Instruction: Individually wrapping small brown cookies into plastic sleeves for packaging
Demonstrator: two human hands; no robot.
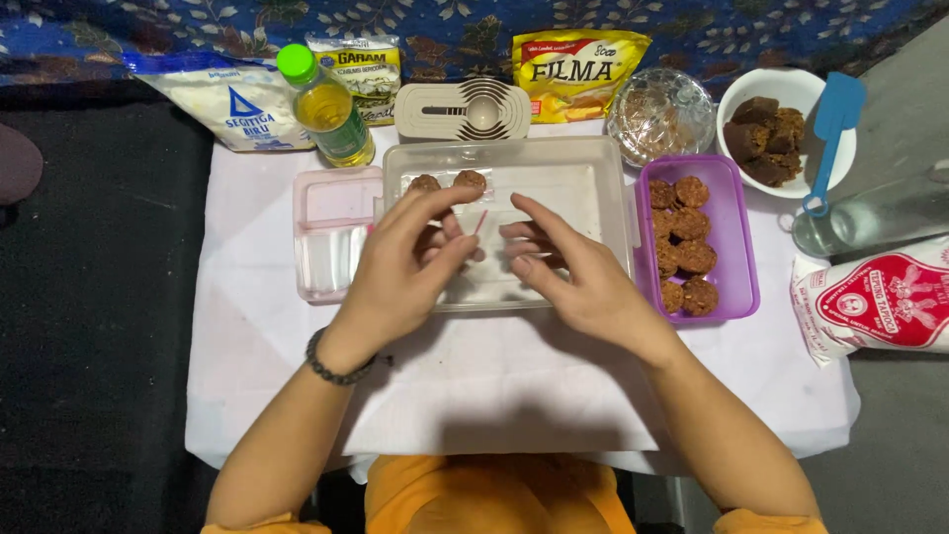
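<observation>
A thin pink stick point(478, 223) is being pinched between the thumb and fingertips of the left hand point(400, 272), its free end sticking up and to the right. It is sitting over the clear plastic tray point(593, 188), near the tray's middle. The left fingers are curling together around the lower end of the stick. The right hand point(573, 272) is hovering just beside it, fingers loosely bent and slightly apart, pointing toward the left hand; whether it is touching the stick or holding anything cannot be told.

Two brown balls point(447, 182) are lying in the far left corner of the tray. A pink box point(331, 198) is sitting against the tray's left side, and a purple box point(736, 227) holding more brown balls is sitting against its right side. Everything is resting on a white cloth point(494, 386).

Along the far edge are standing a bottle of yellow oil point(326, 104) with a green cap, several bags, a beige lid point(465, 111) and a glass bowl point(660, 114). A white bowl point(781, 129) of dark brown chunks is holding a blue spatula point(830, 138). A beaded bracelet point(331, 366) is circling the left wrist.
</observation>
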